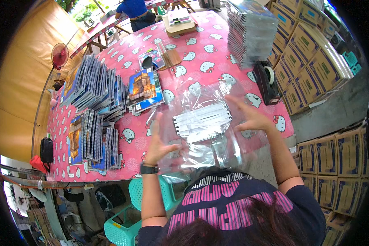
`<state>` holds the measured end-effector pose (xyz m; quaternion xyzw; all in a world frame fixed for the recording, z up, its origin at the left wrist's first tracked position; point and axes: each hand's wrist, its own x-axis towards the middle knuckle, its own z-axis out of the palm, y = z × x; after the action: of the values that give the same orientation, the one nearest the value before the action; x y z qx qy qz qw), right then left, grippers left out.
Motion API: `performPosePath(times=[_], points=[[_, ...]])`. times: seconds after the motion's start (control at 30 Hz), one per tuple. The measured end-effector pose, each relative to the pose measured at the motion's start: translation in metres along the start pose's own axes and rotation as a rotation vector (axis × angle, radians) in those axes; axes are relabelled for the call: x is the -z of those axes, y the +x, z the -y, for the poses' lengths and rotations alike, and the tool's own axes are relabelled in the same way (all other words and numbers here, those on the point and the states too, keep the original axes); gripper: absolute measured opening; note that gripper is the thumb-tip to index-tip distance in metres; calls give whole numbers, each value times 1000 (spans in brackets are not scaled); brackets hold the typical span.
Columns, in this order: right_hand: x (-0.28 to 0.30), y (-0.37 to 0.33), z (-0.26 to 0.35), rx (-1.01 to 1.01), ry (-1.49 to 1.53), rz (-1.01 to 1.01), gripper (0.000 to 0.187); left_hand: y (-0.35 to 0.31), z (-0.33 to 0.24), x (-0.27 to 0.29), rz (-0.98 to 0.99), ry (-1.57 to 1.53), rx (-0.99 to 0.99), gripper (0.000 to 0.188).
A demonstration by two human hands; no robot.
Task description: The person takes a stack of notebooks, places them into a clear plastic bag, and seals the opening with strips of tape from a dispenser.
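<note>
Close in front of me lies a bundle of spiral-bound notebooks (205, 123), white edges showing, in a clear plastic bag (211, 149) that is crumpled and shiny. My left hand (158, 141) is at the bag's left side, thumb stretched toward it and fingers apart. Across from it, my right hand (252, 117) reaches in over the right side of the plastic with fingers spread. Neither hand visibly grips anything. Just beyond the left hand sits a small pile of notebooks with a building on a blue cover (145, 90).
Fanned stacks of spiral notebooks (90, 86) and a smaller group (94, 137) fill the table's left. Right of the bag stands a black tape dispenser (267, 84), near a tall wrapped stack (250, 35). Cartons (311, 69) line the right side. Green stools (151, 192) stand below the table edge.
</note>
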<state>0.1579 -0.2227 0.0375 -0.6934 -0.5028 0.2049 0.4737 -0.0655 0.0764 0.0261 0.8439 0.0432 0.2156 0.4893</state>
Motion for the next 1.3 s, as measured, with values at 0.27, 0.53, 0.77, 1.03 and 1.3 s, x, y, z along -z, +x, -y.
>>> performPosePath(times=[0.27, 0.53, 0.77, 1.03, 1.3], points=[[-63, 23, -41, -315, 556, -372, 60, 6, 43, -65, -150, -265, 383, 29], [-24, 25, -16, -355, 456, -52, 68, 11, 32, -21, 205, -697, 413, 56], [-29, 59, 11, 29, 403, -328, 37, 35, -20, -61, -308, -232, -33, 35], [-27, 63, 67, 98, 464, -512, 26, 50, -83, -40, -381, -216, -125, 16], [-18, 57, 80, 242, 469, -557, 23, 59, -107, -29, -400, -173, -307, 10]])
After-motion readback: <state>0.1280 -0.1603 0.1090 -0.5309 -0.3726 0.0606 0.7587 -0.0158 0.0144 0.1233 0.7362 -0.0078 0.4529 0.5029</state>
